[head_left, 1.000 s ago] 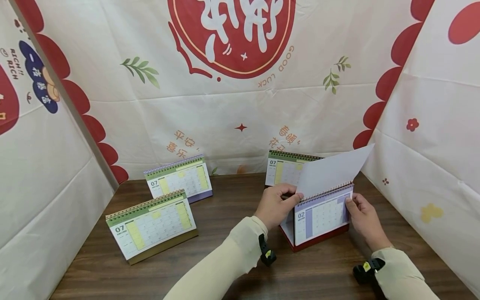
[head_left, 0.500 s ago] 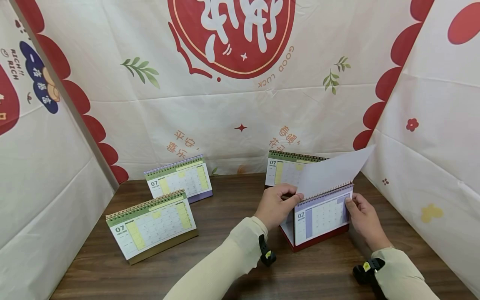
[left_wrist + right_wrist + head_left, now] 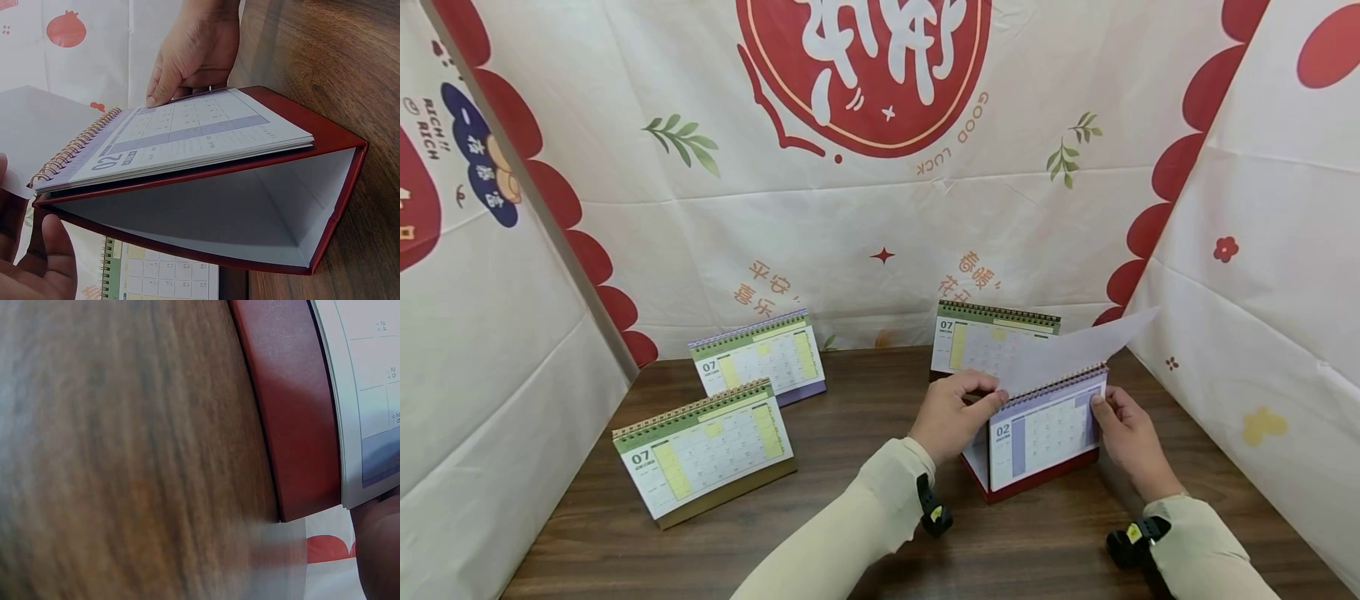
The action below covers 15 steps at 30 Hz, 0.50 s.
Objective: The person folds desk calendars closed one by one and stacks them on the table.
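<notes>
A red-based desk calendar [image 3: 1048, 433] stands on the table at the right, showing a purple page marked 02. Above its coil, a turned-up blank page [image 3: 1067, 354] leans backward. My left hand [image 3: 955, 412] is at the calendar's upper left corner, its fingertips pinching the page beside the coil. Fingers of that hand [image 3: 56, 247] show at the lower left in the left wrist view. My right hand [image 3: 1135, 437] grips the calendar's right edge, thumb on the front sheet; its other fingers are partly hidden behind. In the right wrist view, the red base [image 3: 294, 419] stands on the wood.
Behind the held calendar stands another desk calendar [image 3: 973, 346] marked 07, partly covered. Two more marked 07 stand at the left: one with a purple base [image 3: 763, 354] behind one with a gold base [image 3: 707, 450]. Printed cloth [image 3: 850, 208] walls the wooden table [image 3: 850, 500].
The turned-up page has tipped farther back and lower, uncovering more of the calendar behind it. Both hands have stayed nearly in place.
</notes>
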Tool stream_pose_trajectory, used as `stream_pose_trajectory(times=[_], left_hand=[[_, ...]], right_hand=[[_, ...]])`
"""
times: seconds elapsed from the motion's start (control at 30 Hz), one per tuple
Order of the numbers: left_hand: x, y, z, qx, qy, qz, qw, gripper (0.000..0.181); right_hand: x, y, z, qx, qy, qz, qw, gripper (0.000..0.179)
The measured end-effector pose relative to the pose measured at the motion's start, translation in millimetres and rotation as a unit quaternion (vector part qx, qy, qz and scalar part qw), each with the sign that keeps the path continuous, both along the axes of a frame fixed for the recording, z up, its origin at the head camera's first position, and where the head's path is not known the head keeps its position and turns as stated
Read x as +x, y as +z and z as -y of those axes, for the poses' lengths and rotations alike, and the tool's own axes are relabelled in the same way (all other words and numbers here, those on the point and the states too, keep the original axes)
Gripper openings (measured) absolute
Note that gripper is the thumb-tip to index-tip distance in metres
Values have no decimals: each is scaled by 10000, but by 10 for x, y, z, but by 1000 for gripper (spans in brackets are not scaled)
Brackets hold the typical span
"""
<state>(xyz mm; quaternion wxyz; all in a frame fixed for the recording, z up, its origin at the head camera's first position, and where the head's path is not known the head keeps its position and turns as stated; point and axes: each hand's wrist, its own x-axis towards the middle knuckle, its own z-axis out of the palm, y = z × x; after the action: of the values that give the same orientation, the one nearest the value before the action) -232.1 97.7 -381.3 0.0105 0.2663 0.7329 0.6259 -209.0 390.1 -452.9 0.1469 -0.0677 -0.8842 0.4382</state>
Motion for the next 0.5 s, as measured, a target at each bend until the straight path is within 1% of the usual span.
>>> stream_pose_trajectory(times=[0.17,0.33,0.5], left_hand=[[10,-2,21,-16,-16,-19,10000,9],[21,-5,33,-69,-41,-107,9999,9],[36,-12,44,-42,-125,-191,9997,10]], right_hand=[[0,-9,2,-65,-3,75,10000,52],[8,-10,-5,-164,37,27,9999,52],[5,-11,-24,-130,82,43,9999,54]])
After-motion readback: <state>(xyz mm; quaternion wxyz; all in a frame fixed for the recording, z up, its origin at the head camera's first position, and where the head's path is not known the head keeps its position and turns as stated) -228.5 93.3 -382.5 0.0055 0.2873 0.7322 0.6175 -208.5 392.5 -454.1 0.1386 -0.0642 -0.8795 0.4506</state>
